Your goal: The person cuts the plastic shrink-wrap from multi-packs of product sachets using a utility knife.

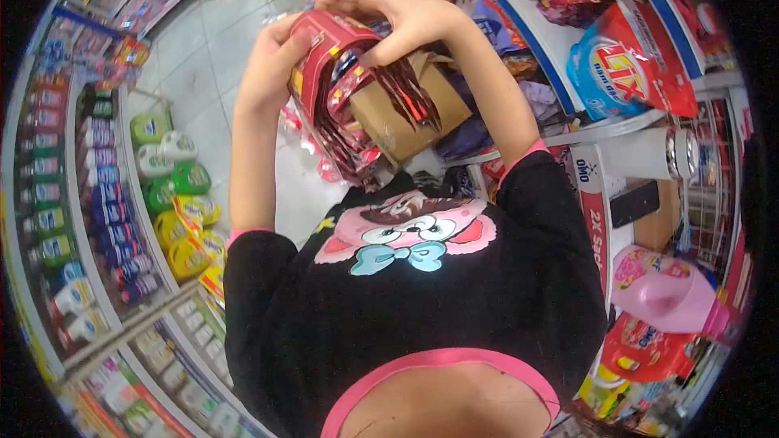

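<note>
Both my hands grip a folded bundle of dark red sachets [312,45], with its strips hanging down in loops. My left hand [272,65] holds the bundle's left side, thumb over its top face. From the far right side, my right hand [406,20] curls around it, with the thumb pressed near its middle opening. Just below and to the right of the bundle is an open brown cardboard box [414,113], partly covered by hanging sachets. The print on the sachets is too small to read.
Shelves of bottles [114,211] line the left side, with green and yellow containers [178,186] beside them. On the right shelf stand a red and blue Lix detergent bag [621,65] and a pink bottle [665,288]. Pale floor tiles [199,57] show ahead.
</note>
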A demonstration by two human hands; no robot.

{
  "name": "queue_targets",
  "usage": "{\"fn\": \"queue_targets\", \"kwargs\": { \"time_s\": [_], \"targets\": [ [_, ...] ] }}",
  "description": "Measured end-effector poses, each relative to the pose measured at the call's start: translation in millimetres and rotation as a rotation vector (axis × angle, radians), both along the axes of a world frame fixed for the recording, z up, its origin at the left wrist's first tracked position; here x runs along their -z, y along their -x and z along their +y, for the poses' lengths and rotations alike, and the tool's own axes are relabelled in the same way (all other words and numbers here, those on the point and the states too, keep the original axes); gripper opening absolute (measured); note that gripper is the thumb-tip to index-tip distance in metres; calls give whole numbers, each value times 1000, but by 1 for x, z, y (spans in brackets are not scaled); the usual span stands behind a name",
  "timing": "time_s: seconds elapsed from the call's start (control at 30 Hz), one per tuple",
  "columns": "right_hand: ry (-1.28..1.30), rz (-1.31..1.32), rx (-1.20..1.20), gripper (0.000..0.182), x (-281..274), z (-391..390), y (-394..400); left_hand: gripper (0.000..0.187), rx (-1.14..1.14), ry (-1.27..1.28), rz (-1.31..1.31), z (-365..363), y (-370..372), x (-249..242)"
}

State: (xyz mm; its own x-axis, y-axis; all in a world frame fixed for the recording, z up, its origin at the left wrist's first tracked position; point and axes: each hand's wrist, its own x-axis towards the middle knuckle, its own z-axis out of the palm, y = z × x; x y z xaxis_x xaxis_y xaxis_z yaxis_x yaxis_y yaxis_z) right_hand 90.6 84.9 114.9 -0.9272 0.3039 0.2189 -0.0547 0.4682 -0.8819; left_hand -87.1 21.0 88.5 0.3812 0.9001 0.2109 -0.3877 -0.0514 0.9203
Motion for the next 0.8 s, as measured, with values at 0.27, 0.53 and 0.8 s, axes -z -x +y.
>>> {"fn": "queue_targets", "kwargs": {
  "time_s": [0.27, 0.53, 0.8],
  "targets": [
    [109, 125, -149, 56, 0, 8, -10, 51, 10, 49, 185, -23, -17, -4],
    [-252, 146, -608, 60, -31, -32, -9, 110, -2, 479, -464, -79, -73, 67],
    [491, -219, -857, 80, 19, -8, 5, 106, 574, 120, -958, -138, -167, 39]
  ]
}}
